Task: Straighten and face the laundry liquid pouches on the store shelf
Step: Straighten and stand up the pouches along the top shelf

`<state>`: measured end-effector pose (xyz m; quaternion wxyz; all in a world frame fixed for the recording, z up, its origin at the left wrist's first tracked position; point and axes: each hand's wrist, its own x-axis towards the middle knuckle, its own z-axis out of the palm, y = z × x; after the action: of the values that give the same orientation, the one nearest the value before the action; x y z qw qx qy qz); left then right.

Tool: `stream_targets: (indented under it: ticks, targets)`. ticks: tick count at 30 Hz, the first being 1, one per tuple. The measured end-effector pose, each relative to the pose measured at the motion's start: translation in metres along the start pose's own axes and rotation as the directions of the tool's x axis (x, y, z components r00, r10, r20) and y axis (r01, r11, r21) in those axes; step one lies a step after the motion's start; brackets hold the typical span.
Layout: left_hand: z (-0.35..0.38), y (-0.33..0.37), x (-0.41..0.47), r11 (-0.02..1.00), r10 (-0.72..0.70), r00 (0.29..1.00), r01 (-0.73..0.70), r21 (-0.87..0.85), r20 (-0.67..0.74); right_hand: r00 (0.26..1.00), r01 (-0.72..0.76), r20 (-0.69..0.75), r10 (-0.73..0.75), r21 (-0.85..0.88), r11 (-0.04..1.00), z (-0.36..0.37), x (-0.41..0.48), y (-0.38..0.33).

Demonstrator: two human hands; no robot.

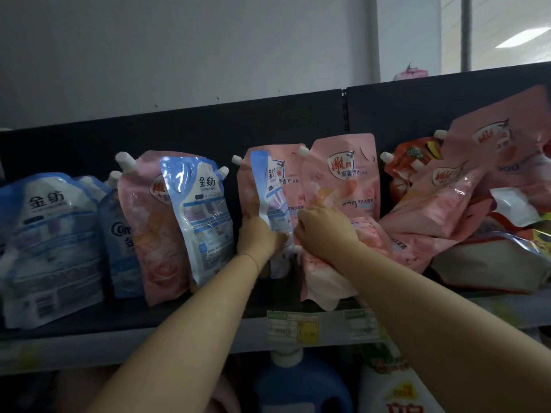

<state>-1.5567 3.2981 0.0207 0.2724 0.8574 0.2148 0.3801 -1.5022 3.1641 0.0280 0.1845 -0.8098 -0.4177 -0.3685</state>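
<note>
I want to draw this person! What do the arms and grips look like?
Both arms are bare as far as the picture shows. The left arm and right arm have no sleeves in view. The left grip and right grip wear no gloves. I can see no watch, bracelet or ring, though the picture is a bit blurry.

Blue-and-white plastic-film pouch (198, 222) v. glossy, crinkly, catching glare; same for the narrow blue-and-white pouch (268, 195). Upright pink plastic pouch (343, 174) smoother, satin sheen; slumped pink pouch (316, 275) creased. White spout caps (124, 160) matt plastic. Black shelf back panel (208, 129) matt metal. Price labels (293, 324) paper. Blue plastic jug (301, 386) below, dull sheen.
</note>
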Motion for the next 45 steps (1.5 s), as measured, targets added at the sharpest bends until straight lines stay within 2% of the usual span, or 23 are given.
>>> stream_targets:
  ticks: [3, 5, 8, 10, 12, 14, 16, 19, 21, 23, 26, 29, 31, 33, 36, 39, 42, 45]
  targets:
    - [-0.015, 0.003, -0.012, 0.995, -0.027, 0.999, 0.025, -0.099, -0.021, 0.987, -0.034, 0.156, 0.046, -0.074, 0.997, -0.008, 0.004, 0.001]
    - [-0.023, 0.006, -0.024, 0.988, -0.015, 0.991, -0.006, -0.155, -0.131, 0.958, -0.094, 0.265, 0.11, -0.07, 0.993, -0.013, 0.008, 0.005]
    - [-0.03, 0.008, -0.039, 0.991, 0.038, 0.957, -0.073, -0.112, -0.287, 0.918, -0.226, 0.341, 0.2, 0.038, 0.973, -0.026, 0.016, 0.015]
    - [-0.03, 0.009, -0.045, 0.989, 0.123, 0.95, -0.139, -0.038, -0.288, 0.912, -0.254, 0.329, 0.245, -0.016, 0.967, -0.039, 0.018, 0.025]
    - [-0.026, 0.014, -0.049, 0.98, 0.2, 0.961, -0.197, 0.032, -0.191, 0.91, -0.285, 0.277, 0.309, -0.125, 0.95, -0.05, 0.017, 0.037]
    - [-0.015, 0.019, -0.048, 0.982, 0.181, 0.983, -0.181, 0.053, 0.015, 0.891, -0.365, 0.232, 0.391, -0.146, 0.919, -0.054, 0.014, 0.047]
    - [-0.002, 0.025, -0.045, 0.995, 0.09, 0.965, -0.1, 0.027, 0.248, 0.858, -0.451, 0.225, 0.462, -0.1, 0.887, -0.055, 0.009, 0.054]
    - [0.014, 0.029, -0.039, 0.992, -0.075, 0.904, 0.111, -0.06, 0.422, 0.819, -0.491, 0.244, 0.52, -0.171, 0.854, -0.056, 0.0, 0.058]
    - [0.016, 0.033, -0.038, 0.953, -0.142, 0.872, 0.248, -0.173, 0.469, 0.793, -0.511, 0.276, 0.543, -0.185, 0.839, -0.056, -0.002, 0.059]
    - [0.022, 0.033, -0.033, 0.897, -0.195, 0.856, 0.353, -0.267, 0.479, 0.771, -0.537, 0.337, 0.541, -0.112, 0.836, -0.052, -0.001, 0.059]
    - [0.028, 0.039, -0.033, 0.861, -0.232, 0.833, 0.416, -0.293, 0.502, 0.717, -0.602, 0.415, 0.56, -0.037, 0.798, -0.047, -0.002, 0.059]
    - [0.029, 0.038, -0.036, 0.792, -0.241, 0.847, 0.454, -0.408, 0.475, 0.668, -0.68, 0.441, 0.599, 0.036, 0.732, -0.047, -0.006, 0.061]
    - [0.027, 0.038, -0.04, 0.7, -0.259, 0.83, 0.514, -0.496, 0.494, 0.674, -0.692, 0.443, 0.591, 0.1, 0.715, -0.048, -0.005, 0.06]
    - [0.027, 0.037, -0.041, 0.626, -0.261, 0.82, 0.546, -0.557, 0.51, 0.707, -0.694, 0.404, 0.581, 0.235, 0.681, -0.049, -0.003, 0.054]
    - [0.022, 0.036, -0.046, 0.511, -0.25, 0.832, 0.548, -0.662, 0.496, 0.782, -0.619, 0.273, 0.56, 0.438, 0.651, -0.049, 0.001, 0.038]
    - [0.018, 0.031, -0.05, 0.413, -0.169, 0.857, 0.511, -0.754, 0.488, 0.853, -0.434, 0.081, 0.515, 0.658, 0.615, -0.053, 0.004, 0.018]
    - [0.009, 0.037, -0.053, 0.376, -0.109, 0.834, 0.538, -0.754, 0.541, 0.909, -0.214, -0.114, 0.4, 0.697, 0.684, -0.062, 0.005, 0.004]
    - [-0.004, 0.047, -0.055, 0.317, -0.055, 0.84, 0.528, -0.788, 0.54, 0.912, -0.001, -0.298, 0.283, 0.689, 0.725, -0.073, 0.004, -0.008]
